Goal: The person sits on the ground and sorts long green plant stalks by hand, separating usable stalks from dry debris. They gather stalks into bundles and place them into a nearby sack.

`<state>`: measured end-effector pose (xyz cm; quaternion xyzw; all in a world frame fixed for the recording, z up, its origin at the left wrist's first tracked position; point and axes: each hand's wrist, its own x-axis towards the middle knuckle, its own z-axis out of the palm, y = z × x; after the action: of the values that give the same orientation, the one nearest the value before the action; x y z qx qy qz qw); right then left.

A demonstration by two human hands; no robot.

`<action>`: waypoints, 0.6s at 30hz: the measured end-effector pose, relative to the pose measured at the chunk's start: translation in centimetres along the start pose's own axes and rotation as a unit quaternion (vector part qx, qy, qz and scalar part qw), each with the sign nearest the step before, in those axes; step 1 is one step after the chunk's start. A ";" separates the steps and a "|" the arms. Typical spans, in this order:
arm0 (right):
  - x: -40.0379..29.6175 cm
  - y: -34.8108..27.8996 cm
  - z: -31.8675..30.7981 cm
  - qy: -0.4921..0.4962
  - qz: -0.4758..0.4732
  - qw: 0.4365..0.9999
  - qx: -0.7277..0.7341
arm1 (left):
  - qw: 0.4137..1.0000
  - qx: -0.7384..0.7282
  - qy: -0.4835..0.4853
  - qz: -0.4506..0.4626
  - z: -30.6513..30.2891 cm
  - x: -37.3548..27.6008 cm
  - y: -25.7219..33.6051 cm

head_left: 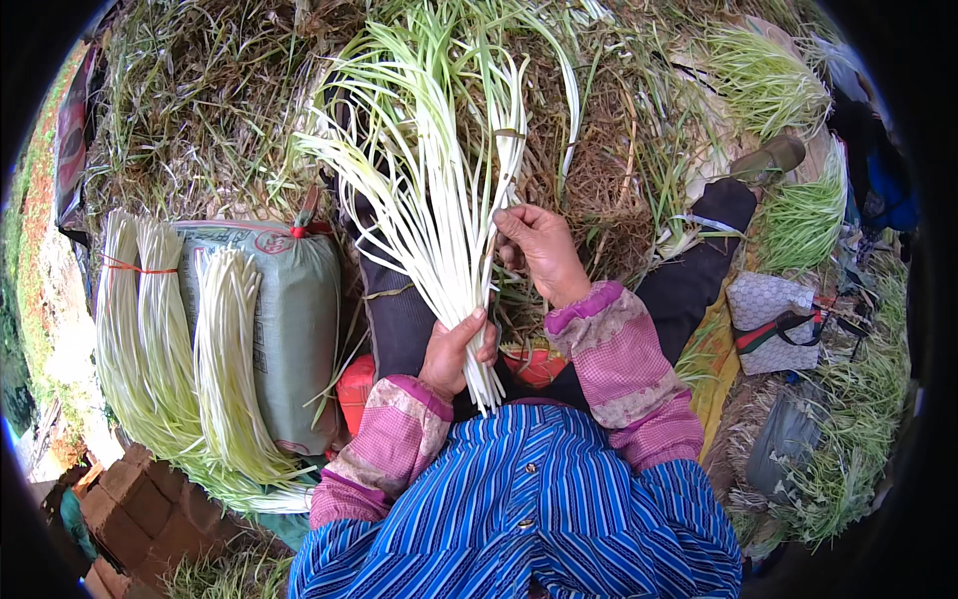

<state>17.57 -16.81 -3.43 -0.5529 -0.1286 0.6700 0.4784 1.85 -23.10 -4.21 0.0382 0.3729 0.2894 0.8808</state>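
Observation:
My left hand [458, 350] is closed around the lower part of a loose bunch of pale garlic chives [441, 247], whose white ends stick out below the fist. The leaves fan upward, greenish at their tips. At the bunch's right edge, my right hand [535, 243] pinches a thin stalk or leaf between thumb and fingers; which of the two I cannot tell. A few stalks [509, 142] with brown, withered pieces on them stand just above that hand.
Left of my legs, tied bundles of chives [161, 322] and another bundle [228, 359] lean on a stuffed green sack [299, 329]. Dry trimmings [209, 105] cover the ground ahead. At right lie green heaps [804, 217], a patterned bag [771, 322] and a grey plastic bag [786, 434]. Bricks [138, 509] stand lower left.

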 end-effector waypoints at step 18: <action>-3.5 -9.0 -7.0 0.164 -0.337 0.853 -0.364 | 0.986 0.125 0.103 0.041 0.0 0.5 -0.8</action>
<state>27.91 -17.47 2.52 -0.7121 -0.4616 0.2730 0.4531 2.54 -23.46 -4.75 0.1327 0.4932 0.2785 0.8133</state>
